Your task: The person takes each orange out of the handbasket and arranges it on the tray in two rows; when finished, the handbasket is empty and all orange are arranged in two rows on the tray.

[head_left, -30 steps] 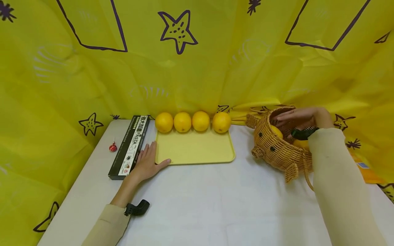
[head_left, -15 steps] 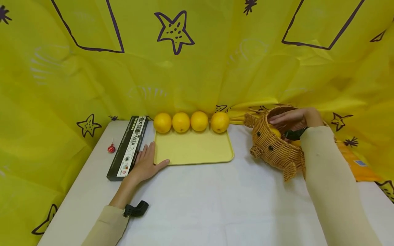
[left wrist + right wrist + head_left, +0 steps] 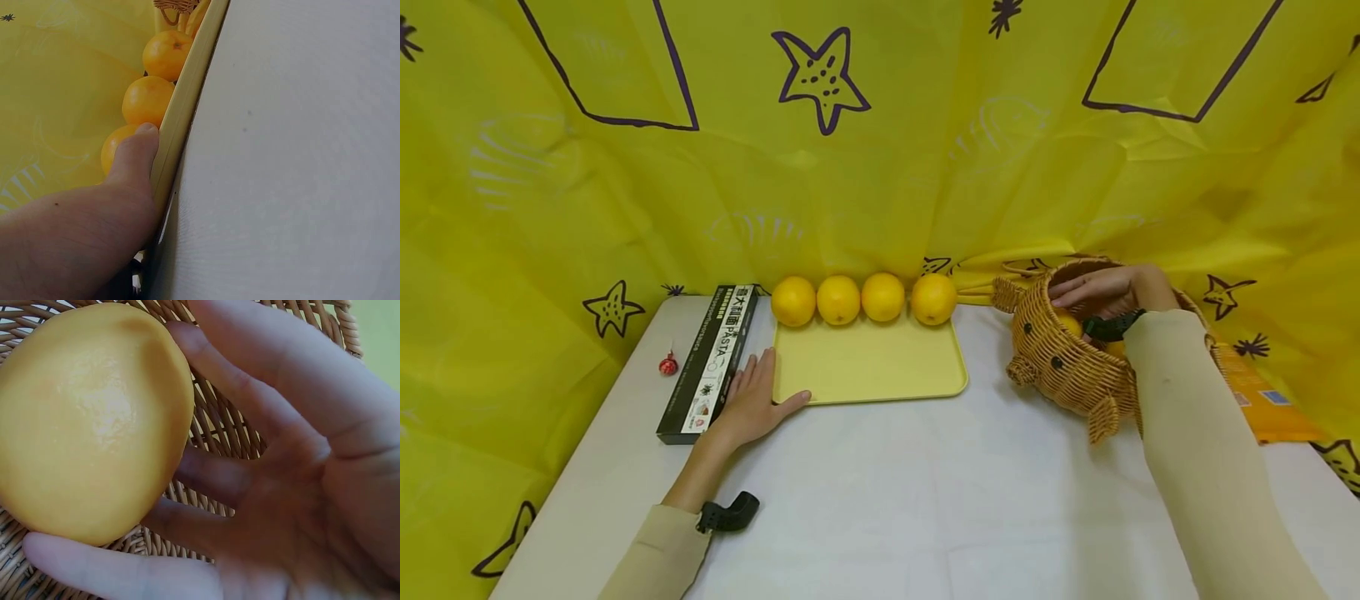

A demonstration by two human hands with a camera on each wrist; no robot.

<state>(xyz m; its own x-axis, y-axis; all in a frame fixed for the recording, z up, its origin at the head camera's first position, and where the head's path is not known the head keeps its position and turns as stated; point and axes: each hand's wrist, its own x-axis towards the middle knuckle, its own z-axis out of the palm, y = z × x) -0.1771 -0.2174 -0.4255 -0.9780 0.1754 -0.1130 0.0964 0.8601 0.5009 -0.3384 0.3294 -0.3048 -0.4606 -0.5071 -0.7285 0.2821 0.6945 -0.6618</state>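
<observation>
My left hand (image 3: 750,407) lies with straight fingers at the left end of a yellow tray (image 3: 872,367), thumb along its front edge, fingers between it and a pasta box (image 3: 711,362). In the left wrist view the thumb (image 3: 134,156) overlaps the tray's rim. Several oranges (image 3: 838,301) stand in a row along the tray's back edge. My right hand (image 3: 1108,287) reaches into a pig-shaped wicker basket (image 3: 1067,367) at the right. In the right wrist view its fingers (image 3: 244,394) curl round an orange (image 3: 94,431) against the woven wall; some fingertips are hidden behind the fruit.
A red-wrapped lollipop (image 3: 668,364) lies left of the pasta box. An orange packet (image 3: 1270,400) lies behind the right sleeve. A yellow patterned cloth (image 3: 880,167) hangs behind the white table (image 3: 880,492).
The right hand has moved a little left and deeper into the basket. The left hand keeps its place by the tray. The whole view has shifted slightly.
</observation>
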